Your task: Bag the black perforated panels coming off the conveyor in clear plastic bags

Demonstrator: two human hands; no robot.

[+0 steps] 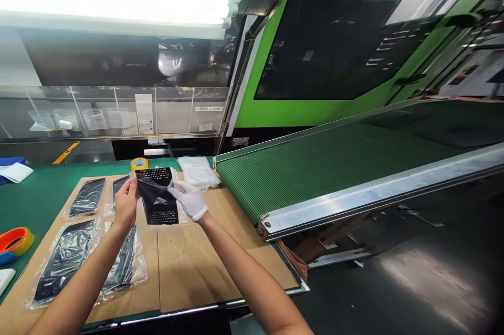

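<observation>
Pinching a black perforated panel (154,175) with the left hand (126,203) and its plastic film (155,201) with the gloved right hand (188,199), holding the panel above cardboard (197,267) on the table (39,193), just beside bagged panels (65,261).

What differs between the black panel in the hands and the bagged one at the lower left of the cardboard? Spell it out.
The held panel is raised by the bare left hand and gloved right hand, while the bagged panel lies flat on the cardboard. The held panel shows rows of holes at both ends; the bagged panel's surface is obscured by crinkled clear plastic. Both are dark and elongated.
</observation>
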